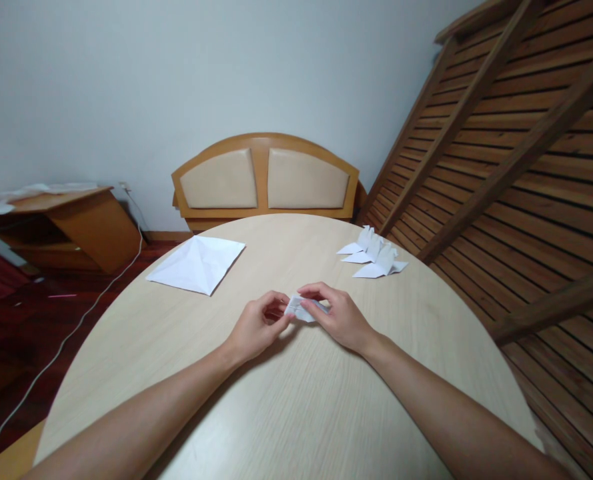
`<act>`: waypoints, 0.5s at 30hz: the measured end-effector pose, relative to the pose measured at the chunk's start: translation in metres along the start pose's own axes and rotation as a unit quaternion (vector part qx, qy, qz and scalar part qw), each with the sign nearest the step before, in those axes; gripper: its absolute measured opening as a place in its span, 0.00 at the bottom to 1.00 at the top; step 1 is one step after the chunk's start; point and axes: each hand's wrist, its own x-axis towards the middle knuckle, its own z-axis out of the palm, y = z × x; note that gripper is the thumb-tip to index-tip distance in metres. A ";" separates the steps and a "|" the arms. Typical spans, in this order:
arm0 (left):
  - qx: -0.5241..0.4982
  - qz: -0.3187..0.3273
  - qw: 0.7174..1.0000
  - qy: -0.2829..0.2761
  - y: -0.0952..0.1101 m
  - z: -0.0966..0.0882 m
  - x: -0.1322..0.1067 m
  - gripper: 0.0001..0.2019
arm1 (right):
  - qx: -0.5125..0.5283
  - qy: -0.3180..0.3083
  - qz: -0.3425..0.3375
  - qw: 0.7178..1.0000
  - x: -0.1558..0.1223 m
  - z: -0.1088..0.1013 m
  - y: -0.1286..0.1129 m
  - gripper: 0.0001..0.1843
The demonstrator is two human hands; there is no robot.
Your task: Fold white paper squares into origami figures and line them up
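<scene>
A small piece of folded white paper [303, 311] is between my two hands, just above the middle of the round table. My left hand [260, 323] pinches its left end with thumb and fingers. From the other side my right hand [340, 313] grips it, thumb in front and fingers behind, hiding much of its right part. To the left lies a stack of creased white paper sheets [196, 263], turned like a diamond. Several folded paper birds [376, 257] stand in a row at the table's right, their wings spread.
The pale round table [286, 413] fills the foreground. Behind it stands a wooden headboard [261, 180] with cream panels. A slatted wooden frame [526, 167] leans at the right. A desk [86, 227] and a white cable [71, 343] are at the left.
</scene>
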 end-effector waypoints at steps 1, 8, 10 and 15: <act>0.013 0.002 1.000 -0.011 0.000 0.000 0.000 0.11 | -0.018 -0.010 -0.016 1.000 0.000 -0.001 -0.001 0.08; 0.056 0.002 0.998 0.012 0.002 -0.003 -0.001 0.11 | -0.031 -0.007 -0.010 0.999 -0.001 -0.003 -0.004 0.10; 0.064 -0.001 0.998 0.017 0.002 -0.003 -0.002 0.11 | -0.026 -0.010 -0.008 1.000 0.000 -0.004 -0.005 0.08; 0.106 0.003 0.994 -0.013 0.000 -0.004 -0.002 0.12 | -0.052 -0.041 -0.064 0.996 0.001 -0.008 -0.004 0.06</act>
